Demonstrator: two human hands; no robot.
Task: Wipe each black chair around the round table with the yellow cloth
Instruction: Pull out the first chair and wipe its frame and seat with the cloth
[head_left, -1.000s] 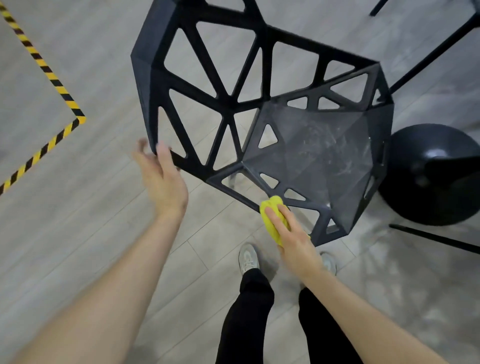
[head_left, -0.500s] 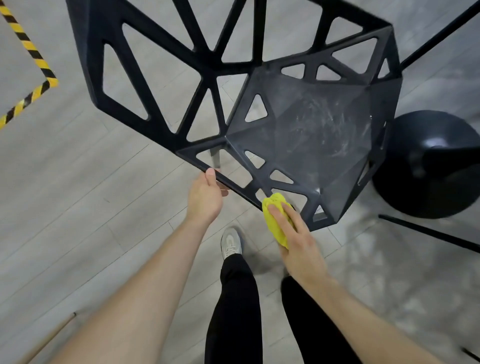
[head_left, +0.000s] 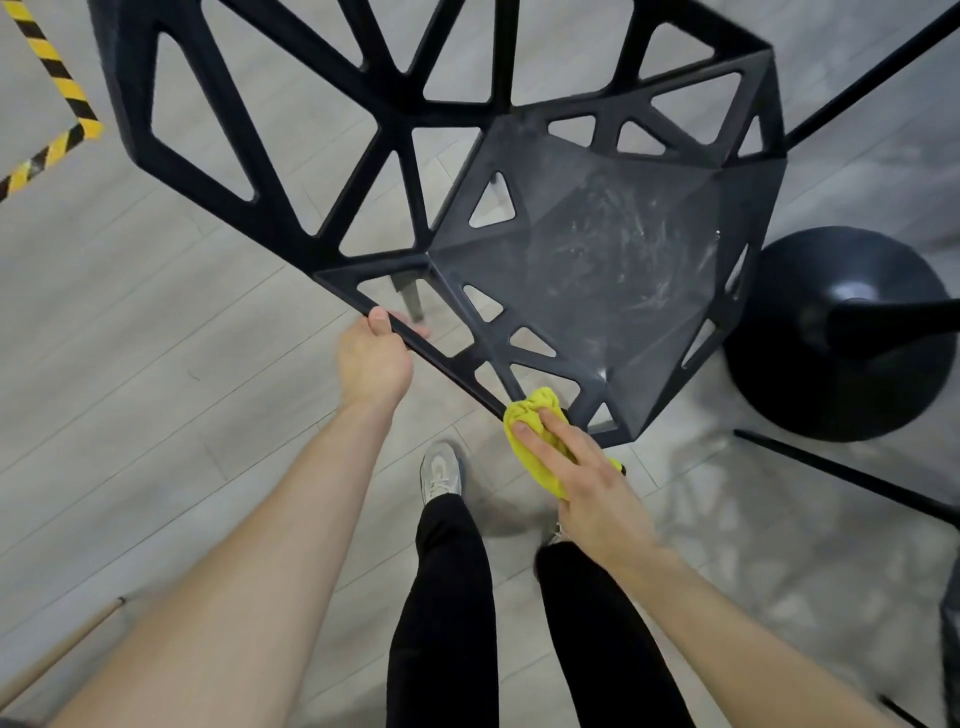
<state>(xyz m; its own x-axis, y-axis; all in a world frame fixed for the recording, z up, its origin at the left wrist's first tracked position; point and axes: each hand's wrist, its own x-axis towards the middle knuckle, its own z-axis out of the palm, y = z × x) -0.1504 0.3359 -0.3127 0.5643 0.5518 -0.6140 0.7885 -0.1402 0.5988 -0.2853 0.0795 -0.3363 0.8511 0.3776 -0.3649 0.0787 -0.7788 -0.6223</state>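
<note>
A black chair (head_left: 597, 249) with triangular cut-outs fills the upper half of the head view; its solid seat panel carries pale smears. My left hand (head_left: 375, 358) grips the chair's near left edge bar, thumb on top and fingers curled under. A crumpled yellow cloth (head_left: 535, 415) is pressed against the near corner of the seat frame. My right hand (head_left: 582, 473) lies flat over it, fingers spread on the cloth.
The round black table base (head_left: 841, 338) stands on the grey plank floor at the right, with thin black chair legs (head_left: 852, 475) beside it. Yellow-black hazard tape (head_left: 57, 78) marks the floor at upper left. My legs and shoes are below the chair.
My left hand moved from open in the air beside the chair back down to the seat's edge bar and closed on it. The chair now sits closer and larger. The cloth stays at the near corner.
</note>
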